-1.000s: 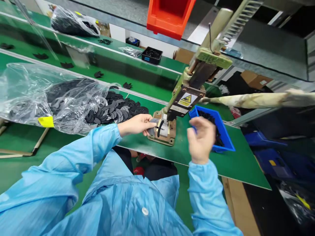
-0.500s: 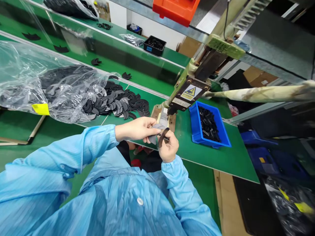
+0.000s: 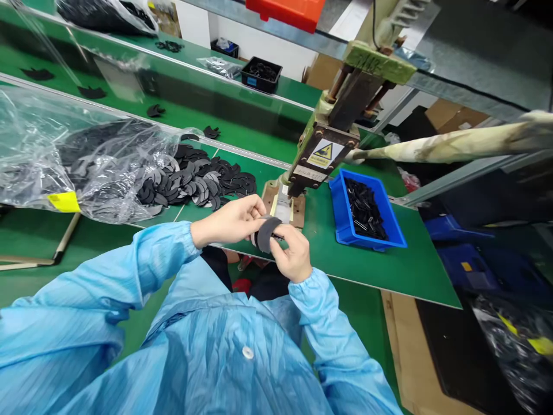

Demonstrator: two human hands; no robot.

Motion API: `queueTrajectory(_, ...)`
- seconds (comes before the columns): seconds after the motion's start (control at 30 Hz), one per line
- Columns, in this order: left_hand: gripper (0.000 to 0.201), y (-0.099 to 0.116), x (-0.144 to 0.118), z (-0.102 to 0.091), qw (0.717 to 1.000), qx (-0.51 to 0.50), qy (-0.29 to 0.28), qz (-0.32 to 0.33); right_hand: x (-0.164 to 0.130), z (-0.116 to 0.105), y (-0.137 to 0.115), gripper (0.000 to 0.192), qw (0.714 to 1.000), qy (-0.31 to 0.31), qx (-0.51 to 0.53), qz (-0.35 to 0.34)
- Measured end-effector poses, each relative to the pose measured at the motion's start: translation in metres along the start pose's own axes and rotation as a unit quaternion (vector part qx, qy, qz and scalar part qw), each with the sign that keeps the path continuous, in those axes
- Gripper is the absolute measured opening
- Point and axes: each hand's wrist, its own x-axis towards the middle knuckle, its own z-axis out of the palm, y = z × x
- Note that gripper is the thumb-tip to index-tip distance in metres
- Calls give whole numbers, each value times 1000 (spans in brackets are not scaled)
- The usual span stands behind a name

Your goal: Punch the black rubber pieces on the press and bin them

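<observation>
Black curved piece (image 3: pixel 265 231) now pinched flat between both hands.

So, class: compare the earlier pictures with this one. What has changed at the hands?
The right hand came back from the blue bin and took hold of the dark curved piece beside the left hand. The left hand's grip, the press and the pile stayed.

Bright even light, bag glare, wide-angle edge distortion
</observation>
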Motion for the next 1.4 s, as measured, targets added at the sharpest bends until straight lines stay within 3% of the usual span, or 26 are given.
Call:
queueTrajectory(0.13,25,-1,-4,4,998,54,-7,39,0,-3,0,14,999,-22,-20,-15)
queueTrajectory(0.2,21,1,-5,3,989,124,19,80,-2,-5,2,16,999,-32,-33,-17)
queueTrajectory(0.3,20,6,-7,4,946,267,78,166,-6,-7,5,16,998,-35,-48,-11)
queueTrajectory(0.37,26,8,-7,6,916,337,76,203,-9,-6,8,16,998,-36,-52,-8)
queueTrajectory(0.43,30,8,-7,9,904,370,51,207,-11,-4,10,16,998,-44,-54,-8)
queueTrajectory(0.6,31,8,-5,16,906,383,32,176,-14,-4,13,17,998,-47,-50,-18)
queueTrajectory(0.87,42,6,1,17,952,278,-2,128,-20,-5,10,18,999,12,-5,-42)
queueTrajectory(1.0,36,3,0,20,990,134,18,46,-23,-6,11,21,998,45,20,-43)
queueTrajectory(1.1,48,-1,-2,19,996,-6,-72,-61,-23,-9,14,20,998,44,30,-34)
queueTrajectory(1.17,52,-5,3,13,988,-38,-114,-97,-23,-14,20,24,999,38,26,-14)
queueTrajectory(1.2,53,-9,7,8,989,-36,-102,-100,-24,-18,24,28,999,42,21,4)
queueTrajectory(1.27,53,-18,24,-8,995,-27,-20,-95,-29,-29,38,34,996,68,4,53)
queueTrajectory(1.4,44,-39,83,-46,978,-52,143,-144,-48,-47,73,32,979,136,-33,146)
